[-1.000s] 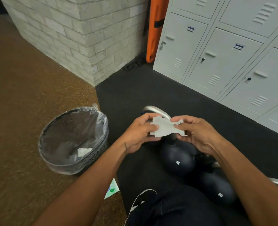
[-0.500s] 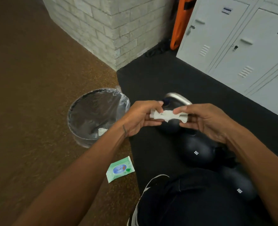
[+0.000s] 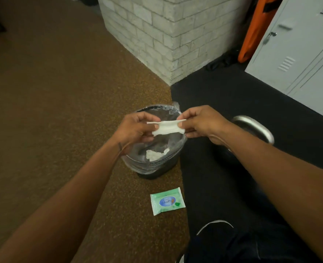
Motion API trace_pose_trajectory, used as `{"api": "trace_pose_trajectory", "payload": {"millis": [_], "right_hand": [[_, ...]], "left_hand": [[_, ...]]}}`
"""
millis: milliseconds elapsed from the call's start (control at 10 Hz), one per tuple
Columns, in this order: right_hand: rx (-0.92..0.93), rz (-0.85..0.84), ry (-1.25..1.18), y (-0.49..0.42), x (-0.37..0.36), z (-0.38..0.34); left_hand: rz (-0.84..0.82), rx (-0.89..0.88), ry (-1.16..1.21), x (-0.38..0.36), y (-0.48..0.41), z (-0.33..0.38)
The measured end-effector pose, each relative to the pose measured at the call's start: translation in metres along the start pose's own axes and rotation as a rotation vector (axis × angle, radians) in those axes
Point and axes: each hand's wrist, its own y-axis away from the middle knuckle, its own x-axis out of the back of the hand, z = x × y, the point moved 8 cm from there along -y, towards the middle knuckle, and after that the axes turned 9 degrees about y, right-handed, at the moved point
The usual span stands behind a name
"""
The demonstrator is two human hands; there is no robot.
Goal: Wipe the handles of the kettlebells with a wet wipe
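Note:
A white wet wipe [image 3: 168, 127] is stretched between my two hands, directly above the open waste bin [image 3: 173, 164]. My left hand [image 3: 136, 130] pinches its left end and my right hand [image 3: 202, 123] pinches its right end. To the right, behind my right forearm, the steel handle of a kettlebell [image 3: 255, 128] shows on the black mat; its dark body is mostly hidden by my arm. A green pack of wet wipes [image 3: 167, 201] lies on the brown floor below the bin.
The bin has a clear liner and holds crumpled white wipes [image 3: 156, 154]. A grey brick pillar [image 3: 166, 35] stands behind, white lockers [image 3: 299, 50] at the right, an orange object [image 3: 255, 29] between them. My dark-clothed knee [image 3: 232, 242] fills the lower right.
My view and both hands have swung left from above the kettlebells to above the bin. The wipe, crumpled before, is now pulled out flat between my hands.

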Motion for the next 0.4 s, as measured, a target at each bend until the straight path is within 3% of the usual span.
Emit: {"api": "trace_pose_trajectory", "payload": {"millis": [300, 400], "right_hand": [[-0.007, -0.055, 0.013, -0.040, -0.034, -0.007], [-0.047, -0.097, 0.120, -0.046, -0.039, 0.000]], "left_hand": [[0.086, 0.007, -0.086, 0.043, -0.022, -0.004], [0.109, 0.045, -0.199, 0.051, -0.023, -0.010]]}}
